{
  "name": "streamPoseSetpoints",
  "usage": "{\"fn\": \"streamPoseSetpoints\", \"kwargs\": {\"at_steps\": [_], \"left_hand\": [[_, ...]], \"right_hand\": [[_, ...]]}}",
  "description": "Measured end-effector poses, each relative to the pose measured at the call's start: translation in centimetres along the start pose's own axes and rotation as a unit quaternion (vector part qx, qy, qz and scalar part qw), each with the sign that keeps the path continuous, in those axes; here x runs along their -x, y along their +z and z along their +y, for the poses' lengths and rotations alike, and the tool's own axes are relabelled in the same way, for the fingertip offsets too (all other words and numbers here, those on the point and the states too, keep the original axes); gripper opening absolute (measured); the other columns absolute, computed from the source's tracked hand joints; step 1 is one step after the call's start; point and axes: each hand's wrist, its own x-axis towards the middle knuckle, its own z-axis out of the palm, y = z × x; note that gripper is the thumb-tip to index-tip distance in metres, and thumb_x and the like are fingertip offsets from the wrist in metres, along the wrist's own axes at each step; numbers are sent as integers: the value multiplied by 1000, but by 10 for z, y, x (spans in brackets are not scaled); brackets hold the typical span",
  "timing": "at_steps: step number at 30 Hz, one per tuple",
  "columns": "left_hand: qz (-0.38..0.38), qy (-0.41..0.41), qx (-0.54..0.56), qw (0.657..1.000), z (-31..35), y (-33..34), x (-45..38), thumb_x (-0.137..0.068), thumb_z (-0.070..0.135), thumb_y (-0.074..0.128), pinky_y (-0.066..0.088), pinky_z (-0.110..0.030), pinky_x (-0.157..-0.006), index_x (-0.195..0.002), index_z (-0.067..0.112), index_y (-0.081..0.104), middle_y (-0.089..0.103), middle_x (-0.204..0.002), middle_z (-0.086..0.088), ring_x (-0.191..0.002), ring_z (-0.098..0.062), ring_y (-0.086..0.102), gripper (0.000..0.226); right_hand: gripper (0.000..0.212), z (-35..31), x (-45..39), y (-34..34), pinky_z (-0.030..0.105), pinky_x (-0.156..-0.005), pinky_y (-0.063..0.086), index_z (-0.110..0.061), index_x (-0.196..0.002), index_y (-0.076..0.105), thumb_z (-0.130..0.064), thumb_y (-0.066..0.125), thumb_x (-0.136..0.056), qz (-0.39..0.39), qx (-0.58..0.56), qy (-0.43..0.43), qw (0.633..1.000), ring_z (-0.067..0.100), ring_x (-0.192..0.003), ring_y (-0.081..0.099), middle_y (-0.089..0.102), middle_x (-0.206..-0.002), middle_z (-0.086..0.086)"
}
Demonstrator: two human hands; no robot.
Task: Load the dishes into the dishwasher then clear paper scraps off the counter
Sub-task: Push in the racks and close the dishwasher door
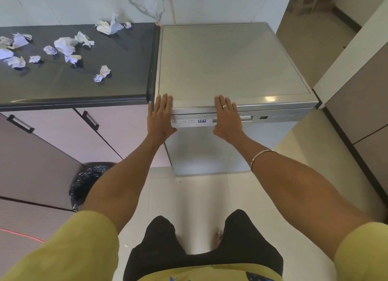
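left hand (pixel 160 114), right hand (pixel 227 115), flat on dishwasher (pixel 231 66) front

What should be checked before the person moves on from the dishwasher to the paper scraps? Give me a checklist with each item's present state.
1. Dishwasher door closed: ok, its front stands upright and flush under the top.
2. Both hands free: ok, left hand and right hand lie flat on the door's top edge and hold nothing.
3. Dishes loaded inside: cannot tell, the interior is hidden.
4. Paper scraps cleared: not ok, many crumpled pieces lie on the dark counter.
5. Bin within reach: ok, a bin with a black liner stands on the floor below the counter.
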Motion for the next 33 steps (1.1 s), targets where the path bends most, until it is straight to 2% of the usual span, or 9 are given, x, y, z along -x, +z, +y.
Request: {"fn": "streamPoseSetpoints", "kwargs": {"at_steps": [2,4,8,11,13,16,20,23,33], "left_hand": [[-24,4,1,1000,0,-4,1,-61,53,87,7,-52,-123,-155,10,16,17,-163,-13,-151,-34,10,125],[-41,19,-2,999,-3,-12,0,-64,57,84,5,-49,-123,-155,8,17,17,-163,-14,-151,-33,9,123],[-42,45,34,998,-10,-25,4,-91,54,58,6,-43,-124,-156,6,17,14,-164,-13,-152,-28,7,91],[-12,47,65,997,-8,-33,14,-103,37,38,10,-42,-124,-155,6,19,17,-163,-12,-152,-27,10,64],[-12,25,54,998,-5,-37,20,-105,28,30,8,-42,-125,-156,5,17,16,-163,-13,-152,-28,8,57],[-19,-30,60,998,-3,-41,29,-107,29,21,4,-41,-125,-156,3,10,8,-164,-14,-152,-28,2,56],[-47,-43,72,995,5,-48,35,-108,32,15,-1,-39,-124,-156,4,2,-1,-165,-12,-152,-26,-5,58],[-70,-55,78,993,10,-57,40,-107,33,15,-3,-39,-124,-156,4,-2,-5,-165,-11,-152,-26,-9,59],[-91,-51,83,991,19,-89,33,-108,32,15,-3,-40,-124,-156,4,-2,-7,-165,-11,-152,-26,-10,58]], "right_hand": [[104,-1,-1,-6,47,-123,7,-6,-156,-2,-18,68,-80,-22,1,-2,1000,32,-151,1,1,-164,11],[99,-3,1,-10,47,-123,7,-4,-156,-3,-15,63,-82,-31,-4,2,999,33,-151,2,1,-164,13],[84,-1,14,-6,43,-123,4,-1,-155,-1,-5,48,-86,0,-28,5,1000,32,-151,0,0,-164,15],[82,1,22,-11,41,-124,2,0,-155,-2,-4,46,-88,-5,-34,-3,999,32,-151,-1,-2,-163,16],[80,2,23,-18,43,-123,4,1,-154,-4,-7,45,-92,-15,-23,-1,1000,33,-151,-2,-3,-163,18],[73,1,23,-31,45,-123,6,1,-154,-4,-15,41,-98,-25,-7,-2,1000,34,-151,-1,-3,-163,18],[63,2,23,-45,45,-122,7,-3,-156,2,-28,29,-104,-48,-10,3,999,32,-151,3,3,-164,14],[64,1,24,-56,45,-122,6,-5,-156,8,-38,25,-105,-77,-21,10,997,31,-151,3,6,-164,11],[69,1,19,-91,43,-123,3,-5,-156,4,-45,24,-104,-103,-36,15,994,28,-152,-2,1,-165,10]]}}
